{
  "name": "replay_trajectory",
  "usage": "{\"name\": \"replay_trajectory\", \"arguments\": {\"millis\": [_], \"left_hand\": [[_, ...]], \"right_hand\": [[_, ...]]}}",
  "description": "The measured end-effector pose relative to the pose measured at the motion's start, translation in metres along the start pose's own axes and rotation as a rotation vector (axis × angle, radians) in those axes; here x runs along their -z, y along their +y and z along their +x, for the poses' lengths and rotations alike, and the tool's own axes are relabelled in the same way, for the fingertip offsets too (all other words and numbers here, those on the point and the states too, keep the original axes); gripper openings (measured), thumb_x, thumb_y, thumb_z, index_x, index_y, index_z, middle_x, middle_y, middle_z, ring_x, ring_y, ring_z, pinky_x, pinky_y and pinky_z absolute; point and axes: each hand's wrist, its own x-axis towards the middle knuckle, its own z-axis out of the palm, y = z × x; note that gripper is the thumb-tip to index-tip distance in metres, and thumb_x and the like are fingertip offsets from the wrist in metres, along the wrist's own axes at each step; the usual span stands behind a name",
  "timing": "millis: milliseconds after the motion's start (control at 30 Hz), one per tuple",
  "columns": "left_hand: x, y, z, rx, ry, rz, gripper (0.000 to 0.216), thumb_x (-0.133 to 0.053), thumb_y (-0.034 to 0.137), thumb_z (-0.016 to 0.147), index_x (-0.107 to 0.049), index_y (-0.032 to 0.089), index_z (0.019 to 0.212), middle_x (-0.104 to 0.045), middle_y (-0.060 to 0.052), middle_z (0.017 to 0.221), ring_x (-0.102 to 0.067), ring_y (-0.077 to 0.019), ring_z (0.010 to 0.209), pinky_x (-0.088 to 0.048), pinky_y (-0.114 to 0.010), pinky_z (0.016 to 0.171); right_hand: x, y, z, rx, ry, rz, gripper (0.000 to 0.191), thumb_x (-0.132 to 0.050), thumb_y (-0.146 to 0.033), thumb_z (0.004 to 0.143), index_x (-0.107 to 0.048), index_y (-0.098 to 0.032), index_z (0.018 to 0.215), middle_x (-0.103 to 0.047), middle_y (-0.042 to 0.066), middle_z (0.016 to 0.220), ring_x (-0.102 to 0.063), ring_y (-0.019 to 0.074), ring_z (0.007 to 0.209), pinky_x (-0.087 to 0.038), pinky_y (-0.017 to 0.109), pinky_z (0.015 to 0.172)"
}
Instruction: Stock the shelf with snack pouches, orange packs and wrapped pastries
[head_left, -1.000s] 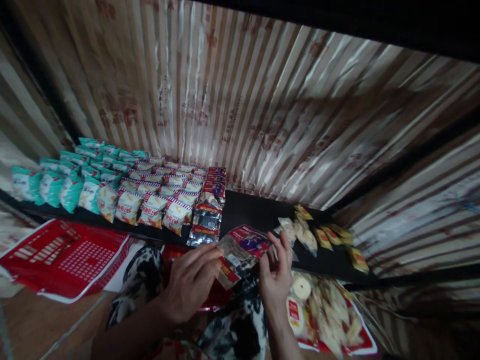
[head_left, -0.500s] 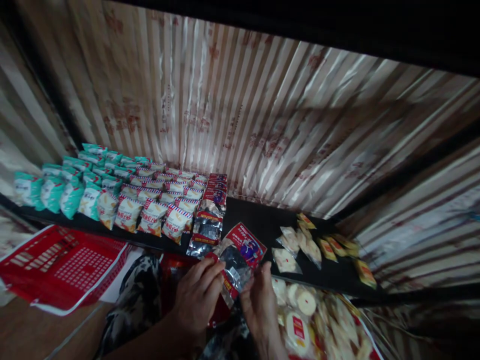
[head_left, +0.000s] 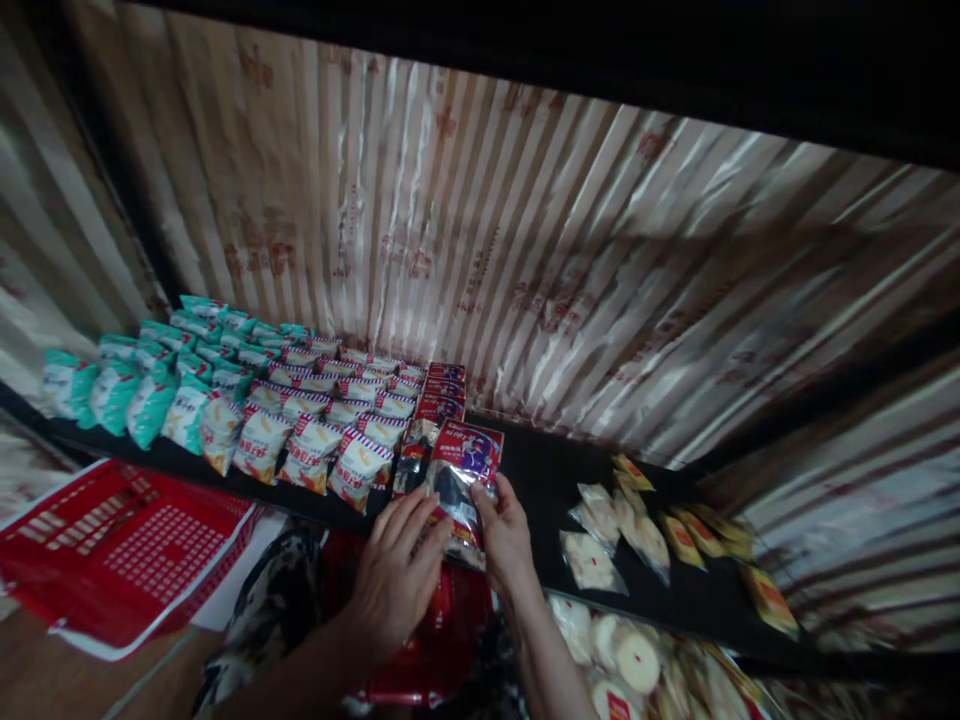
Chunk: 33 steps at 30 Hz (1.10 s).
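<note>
Both my hands hold a red and silver snack packet (head_left: 459, 470) at the front edge of a black shelf (head_left: 540, 470). My left hand (head_left: 394, 575) grips its left side with fingers closed on it. My right hand (head_left: 506, 535) pinches its right side. The packet stands over the front of a row of similar red and silver packets (head_left: 439, 395) running to the back of the shelf. Left of that row lie rows of red-white-blue striped packets (head_left: 330, 440).
Teal packets (head_left: 135, 385) fill the shelf's left end. Clear packets of pale cakes and yellow packets (head_left: 637, 515) lie scattered at the right. A red basket (head_left: 112, 550) sits lower left, a tray of round cakes (head_left: 645, 665) lower right. A striped wall (head_left: 525, 250) backs the shelf.
Both hands carried the red and silver packet up and to the left, from in front of the shelf edge onto the front of its matching row.
</note>
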Motion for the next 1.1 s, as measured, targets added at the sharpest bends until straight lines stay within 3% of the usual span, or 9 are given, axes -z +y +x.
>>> {"name": "replay_trajectory", "arguments": {"millis": [267, 400, 567, 733, 1100], "left_hand": [[-0.027, -0.034, 0.007, 0.066, -0.059, 0.074, 0.032, -0.044, 0.014, 0.087, -0.059, 0.018, 0.114, -0.057, -0.011, 0.124, -0.046, -0.0266, 0.121, -0.047, -0.043, 0.093], [-0.038, -0.048, 0.0, 0.087, -0.068, 0.066, 0.033, -0.044, 0.013, 0.085, -0.059, 0.018, 0.115, -0.057, -0.011, 0.123, -0.045, -0.0266, 0.121, -0.047, -0.043, 0.093], [-0.045, -0.055, -0.006, 0.077, -0.086, 0.072, 0.035, -0.042, 0.012, 0.085, -0.059, 0.02, 0.115, -0.058, -0.01, 0.121, -0.046, -0.0252, 0.121, -0.046, -0.043, 0.094], [-0.047, -0.053, -0.008, 0.106, -0.121, 0.051, 0.037, -0.041, 0.011, 0.083, -0.059, 0.017, 0.115, -0.057, -0.012, 0.123, -0.045, -0.0261, 0.121, -0.045, -0.044, 0.095], [-0.046, -0.051, -0.02, 0.105, -0.153, -0.113, 0.041, -0.046, 0.016, 0.078, -0.053, 0.012, 0.119, -0.045, -0.016, 0.135, -0.032, -0.0287, 0.132, -0.039, -0.048, 0.102]], "right_hand": [[-0.018, 0.016, 0.046, 0.171, -0.014, -0.278, 0.05, -0.061, -0.041, 0.071, -0.051, -0.017, 0.114, -0.068, 0.007, 0.099, -0.064, 0.02, 0.085, -0.049, 0.033, 0.079], [-0.019, 0.032, 0.052, 0.287, 0.028, -0.455, 0.054, -0.056, -0.038, 0.075, -0.047, -0.016, 0.123, -0.064, 0.01, 0.111, -0.061, 0.0209, 0.097, -0.045, 0.035, 0.089], [-0.019, 0.039, 0.049, 0.366, 0.124, -0.69, 0.061, -0.049, -0.036, 0.079, -0.036, -0.016, 0.135, -0.063, 0.011, 0.111, -0.062, 0.0228, 0.096, -0.047, 0.038, 0.085], [-0.02, 0.04, 0.048, 0.565, 0.151, -0.923, 0.049, -0.046, -0.038, 0.081, -0.051, -0.014, 0.123, -0.057, 0.014, 0.118, -0.05, 0.0256, 0.112, -0.04, 0.043, 0.096], [-0.011, 0.068, 0.05, 0.601, 0.123, -0.933, 0.049, -0.041, -0.038, 0.085, -0.048, -0.013, 0.127, -0.049, 0.016, 0.131, -0.042, 0.0258, 0.123, -0.036, 0.047, 0.1]]}}
